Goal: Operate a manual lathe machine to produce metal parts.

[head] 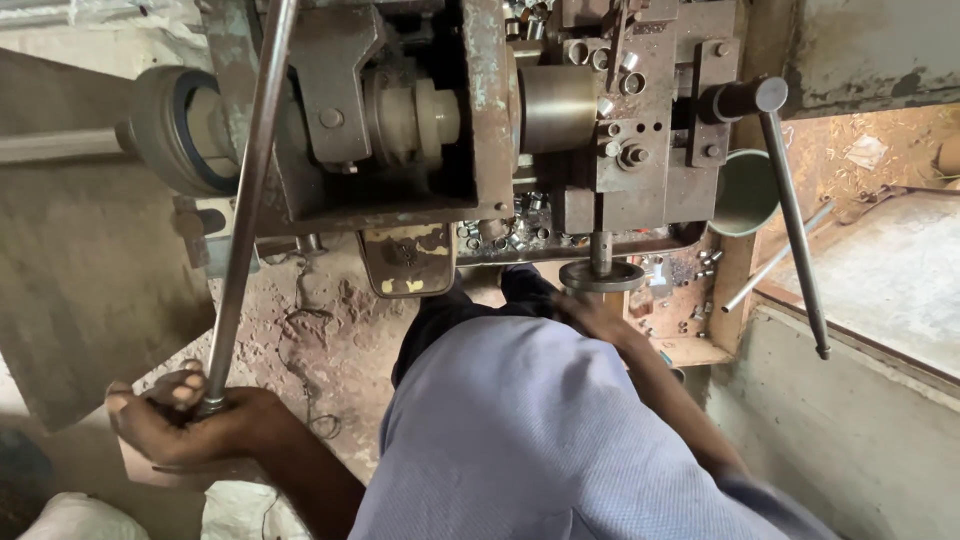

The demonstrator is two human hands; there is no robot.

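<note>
Lever [245,200]: long steel bar, left of lathe [500,130].
Left hand [185,420]: fist closed round lever's lower end.
Right hand [590,315]: beneath handwheel [601,276] at lathe's front; grip cannot be told.

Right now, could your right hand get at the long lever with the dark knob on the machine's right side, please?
Probably yes. The right hand rests by the round handwheel, and the lever hangs just beside it with open space between. The left hand is busy gripping the long steel bar.

Dirt floor [330,330] under the machine.
Strewn with wire [305,320]; white sack [240,510] at near edge.
</note>
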